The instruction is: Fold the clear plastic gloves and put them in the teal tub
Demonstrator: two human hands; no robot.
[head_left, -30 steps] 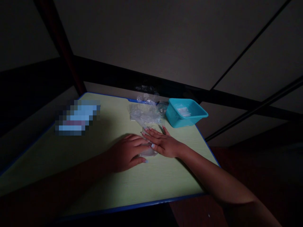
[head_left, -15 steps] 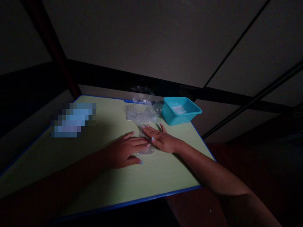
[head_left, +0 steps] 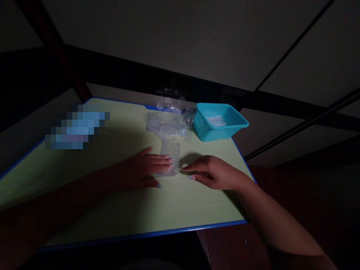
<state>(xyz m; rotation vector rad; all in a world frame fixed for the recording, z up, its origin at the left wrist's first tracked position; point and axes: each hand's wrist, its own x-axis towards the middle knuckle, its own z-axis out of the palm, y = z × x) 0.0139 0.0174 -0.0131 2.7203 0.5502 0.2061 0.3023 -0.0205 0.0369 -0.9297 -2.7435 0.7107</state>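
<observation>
Smoothing looks like the step: left hand point(head_left: 140, 169) lies spread over the clear bag point(head_left: 170, 149) on the table point(head_left: 168, 210), gripping nothing; right hand point(head_left: 221, 173), thumb and forefinger apart, sits at the bag's right edge, next move probably calling for light fingertip pressure there

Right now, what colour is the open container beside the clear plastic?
The container is turquoise; the head view, the only one, shows it best.
</observation>
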